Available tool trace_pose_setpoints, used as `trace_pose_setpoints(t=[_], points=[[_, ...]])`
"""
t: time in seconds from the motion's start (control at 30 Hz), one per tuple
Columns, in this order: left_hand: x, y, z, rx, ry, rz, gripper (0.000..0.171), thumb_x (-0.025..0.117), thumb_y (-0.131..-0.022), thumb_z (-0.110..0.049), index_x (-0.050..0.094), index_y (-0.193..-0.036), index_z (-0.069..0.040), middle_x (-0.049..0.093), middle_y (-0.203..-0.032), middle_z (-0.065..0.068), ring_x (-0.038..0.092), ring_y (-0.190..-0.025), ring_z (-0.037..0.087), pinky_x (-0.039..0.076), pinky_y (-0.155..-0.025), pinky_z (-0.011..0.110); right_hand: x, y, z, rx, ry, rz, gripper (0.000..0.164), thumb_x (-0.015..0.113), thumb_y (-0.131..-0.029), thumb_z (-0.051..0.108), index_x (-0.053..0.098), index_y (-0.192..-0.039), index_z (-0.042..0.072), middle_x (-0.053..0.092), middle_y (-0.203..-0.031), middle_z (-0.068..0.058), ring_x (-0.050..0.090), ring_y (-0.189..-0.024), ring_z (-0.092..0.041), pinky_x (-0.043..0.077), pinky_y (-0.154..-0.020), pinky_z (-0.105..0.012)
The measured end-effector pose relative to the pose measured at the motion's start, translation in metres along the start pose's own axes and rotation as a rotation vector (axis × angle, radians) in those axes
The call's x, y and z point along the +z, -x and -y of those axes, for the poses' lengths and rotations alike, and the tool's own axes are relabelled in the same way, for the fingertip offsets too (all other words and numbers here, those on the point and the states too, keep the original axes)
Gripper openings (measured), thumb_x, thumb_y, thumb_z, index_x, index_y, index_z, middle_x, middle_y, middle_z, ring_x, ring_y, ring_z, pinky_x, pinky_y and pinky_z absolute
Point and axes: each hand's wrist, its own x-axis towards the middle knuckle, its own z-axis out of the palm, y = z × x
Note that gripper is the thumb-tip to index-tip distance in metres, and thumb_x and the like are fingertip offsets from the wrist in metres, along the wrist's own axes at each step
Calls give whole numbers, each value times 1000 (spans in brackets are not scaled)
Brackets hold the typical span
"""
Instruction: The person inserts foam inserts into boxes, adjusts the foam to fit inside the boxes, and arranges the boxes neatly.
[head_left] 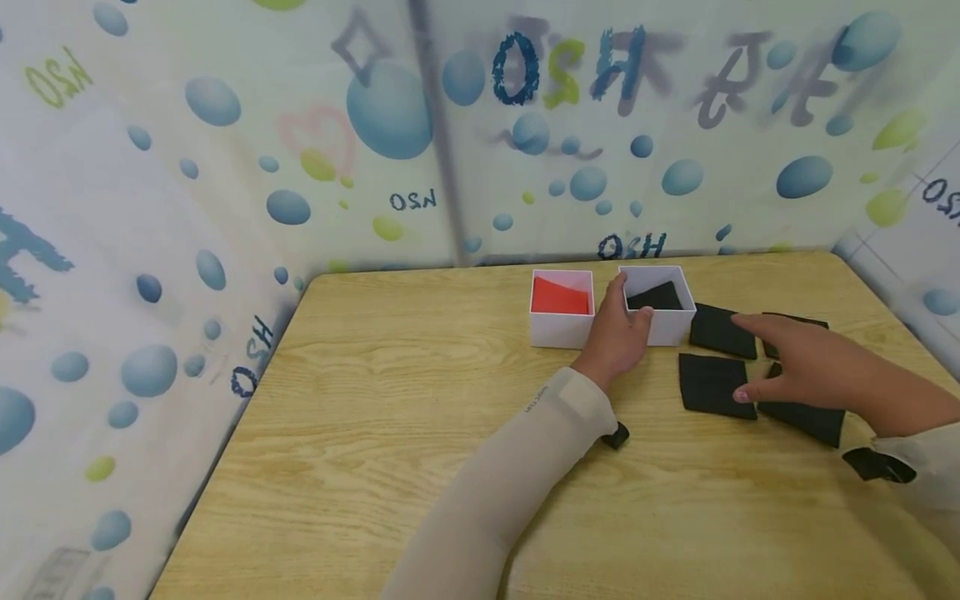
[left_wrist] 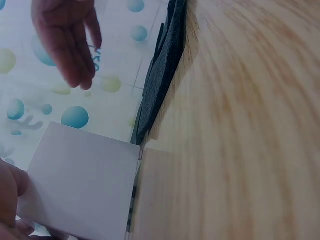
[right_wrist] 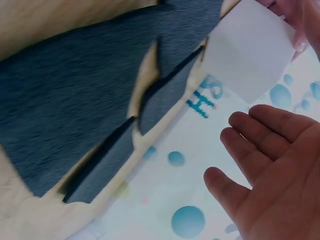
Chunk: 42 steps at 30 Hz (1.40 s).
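Observation:
My left hand [head_left: 617, 333] grips the left wall of a white box [head_left: 670, 327], thumb at the front and fingers along its side. Inside that box lies a black piece [head_left: 657, 297], tilted against the wall. To the right, several flat black squares [head_left: 716, 385] lie on the table in two rows. My right hand [head_left: 821, 367] hovers over them with fingers straight and thumb apart, holding nothing. In the right wrist view, that hand's open palm [right_wrist: 280, 165] shows beside the dark squares [right_wrist: 90, 110]. The left wrist view shows the box's plain white side [left_wrist: 82, 182] with fingers at its edge.
A second white box [head_left: 561, 330] with a red piece [head_left: 558, 297] inside stands just left of my left hand. Both boxes are near the back edge of the wooden table [head_left: 360, 400]. Behind rises a patterned wall [head_left: 480, 167] with blue and green dots.

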Motion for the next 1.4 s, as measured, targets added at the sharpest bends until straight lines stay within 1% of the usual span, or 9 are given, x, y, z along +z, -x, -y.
trace_pose_setpoints(t=[0.13,0.2,0.37,0.5,0.7,0.87,1.1,1.4], points=[[-1,-1,0,5,-3,1,68,56,-110,-35,21,-167,-35,37,-169,-9,44,-150,16,40,-122,45,8,3,-8,17,-5,25,121,90,-74,59,37,-156,-11,45,-150,-42,49,-133,-62,49,-98,-70],[-1,-1,0,6,-1,2,68,56,-110,-34,20,-167,-35,37,-169,-9,44,-150,16,40,-123,45,13,3,-11,18,-19,31,121,91,-72,58,38,-155,-11,46,-149,-42,49,-133,-62,48,-100,-71],[-1,-2,1,3,5,6,67,56,-110,-35,21,-167,-35,36,-169,-10,42,-152,16,39,-123,45,25,3,-14,-2,-29,52,119,93,-70,59,43,-153,-11,48,-149,-41,47,-134,-61,46,-103,-71],[0,-2,2,1,4,9,68,55,-110,-35,20,-168,-35,36,-169,-10,41,-152,16,38,-124,45,32,3,-13,-17,-24,66,117,94,-69,58,46,-151,-11,50,-148,-40,49,-133,-61,46,-103,-71],[0,-1,2,4,1,8,67,55,-110,-34,20,-168,-34,36,-169,-9,41,-152,16,38,-124,44,34,1,-9,-17,-9,65,114,96,-68,53,48,-148,-12,51,-146,-40,50,-133,-60,46,-103,-70],[-1,0,1,3,-1,6,67,54,-110,-34,20,-168,-34,36,-169,-9,42,-151,16,39,-123,45,37,-1,-7,-14,-5,75,112,96,-70,51,47,-149,-12,50,-148,-40,48,-134,-61,45,-104,-71],[-1,1,-1,0,2,11,66,55,-110,-32,21,-168,-31,37,-169,-8,43,-150,15,38,-124,43,35,-5,-4,-9,21,89,114,95,-69,54,48,-150,-10,50,-147,-40,50,-132,-60,46,-103,-71],[-1,1,-1,-7,-5,3,67,55,-110,-33,22,-167,-33,37,-168,-9,43,-151,16,40,-123,44,35,-5,-2,-24,14,83,107,96,-71,49,50,-148,-10,52,-146,-38,51,-132,-60,46,-103,-71]])
